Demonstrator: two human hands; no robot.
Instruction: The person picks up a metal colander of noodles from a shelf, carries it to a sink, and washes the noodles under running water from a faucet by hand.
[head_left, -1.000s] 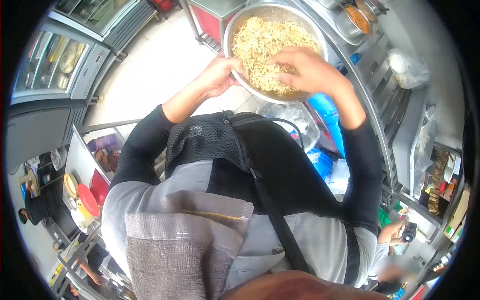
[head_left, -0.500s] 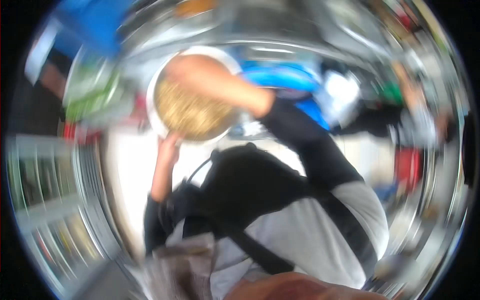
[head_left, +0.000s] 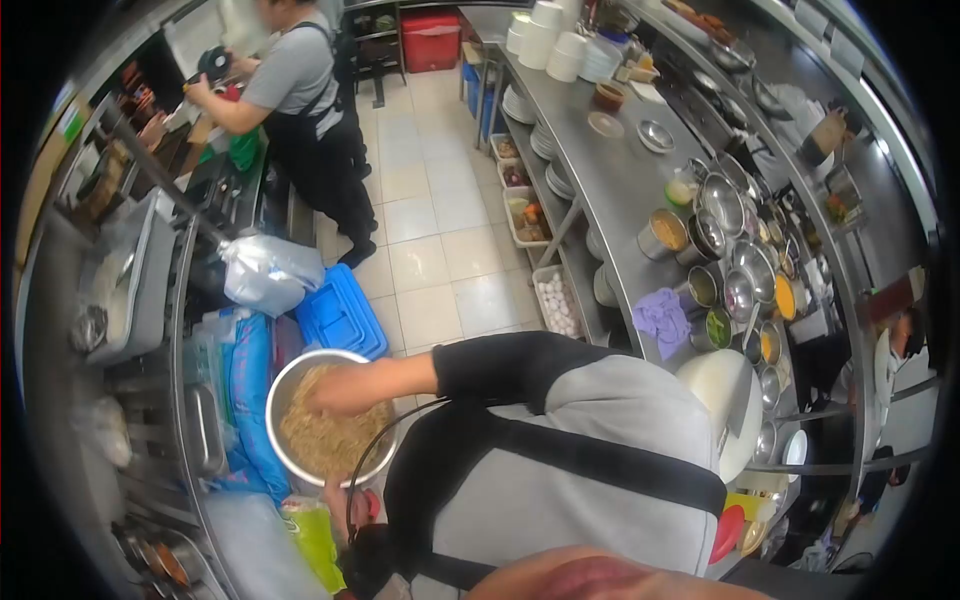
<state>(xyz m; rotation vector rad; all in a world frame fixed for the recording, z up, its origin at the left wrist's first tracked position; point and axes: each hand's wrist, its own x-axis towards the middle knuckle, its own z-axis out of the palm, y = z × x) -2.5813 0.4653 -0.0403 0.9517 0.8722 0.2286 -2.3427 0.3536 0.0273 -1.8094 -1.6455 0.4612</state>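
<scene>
A round white tub (head_left: 277,440) stands low in front of me, filled with a loose yellow-brown food (head_left: 330,440) whose kind I cannot make out. My right hand (head_left: 342,390) reaches down into this food, its fingers mostly buried and hidden. At the near rim, my left hand (head_left: 340,497) grips the tub's edge, partly covered by my apron and a dark cord. Something small and red (head_left: 373,505) shows beside the left wrist. Blue plastic bags (head_left: 255,400) lie against the tub's left side, and a blue crate (head_left: 340,312) sits just beyond it.
A steel counter (head_left: 600,190) on the right carries bowls, pans and a purple cloth (head_left: 662,318). Crates with eggs (head_left: 558,300) and vegetables sit beneath it. A co-worker (head_left: 300,110) stands at the far left. A tiled floor (head_left: 420,255) runs between.
My view has swung and sharpened, showing the aisle and the counter on the right. The tub now appears lower in view. My right hand stays in the food, my left at the rim.
</scene>
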